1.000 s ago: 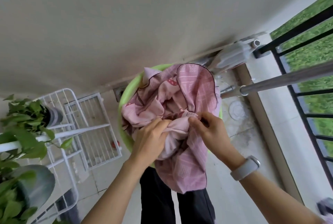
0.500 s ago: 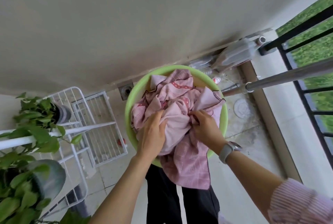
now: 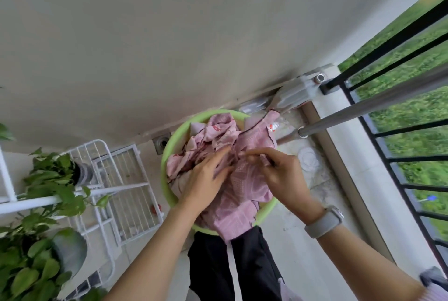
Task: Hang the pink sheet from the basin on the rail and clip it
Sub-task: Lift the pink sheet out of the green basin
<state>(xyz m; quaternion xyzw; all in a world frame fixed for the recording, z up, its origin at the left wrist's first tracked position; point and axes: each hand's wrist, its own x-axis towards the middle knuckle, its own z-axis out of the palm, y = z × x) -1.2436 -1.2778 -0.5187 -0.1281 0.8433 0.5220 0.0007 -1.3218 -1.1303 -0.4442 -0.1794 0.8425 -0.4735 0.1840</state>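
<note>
Sheet [image 3: 244, 179] bunched in the basin [image 3: 169, 145], one end spilling over its near rim. Left hand [image 3: 206, 179] rests flat on it, fingers straight; right hand [image 3: 278, 174] pinches a fold. Soft, limp, probably light; best gripped along the dark-piped hem.

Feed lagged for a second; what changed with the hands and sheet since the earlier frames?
The left hand opened, fingers spread flat over the pink sheet. The right hand still pinches a fold. The sheet sank lower and stays bunched in the green basin; the rail still carries nothing.
</note>
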